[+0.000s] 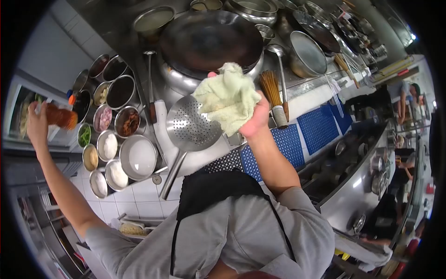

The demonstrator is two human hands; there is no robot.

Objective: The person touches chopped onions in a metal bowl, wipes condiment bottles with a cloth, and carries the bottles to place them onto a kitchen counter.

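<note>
At the far left my left hand (38, 122) is closed around a bottle of reddish-brown sauce (61, 116), which is tilted on its side near the metal pots. My right hand (257, 118) grips a pale yellow-green cloth (227, 100) in front of the wok (211, 42). Part of that hand is hidden behind the cloth. Just below the cloth a perforated strainer (193, 123) lies with its handle pointing toward me. A bamboo brush (270, 90) and a ladle (282, 76) rest to the right of my right hand.
Metal pots of ingredients, including chopped greens (84, 135) and white powder (116, 173), cluster at left beside a larger pot of liquid (138, 157). Another ladle (151, 83) lies left of the wok. Blue perforated mats (318, 130) line the right. Other people (404, 95) stand far right.
</note>
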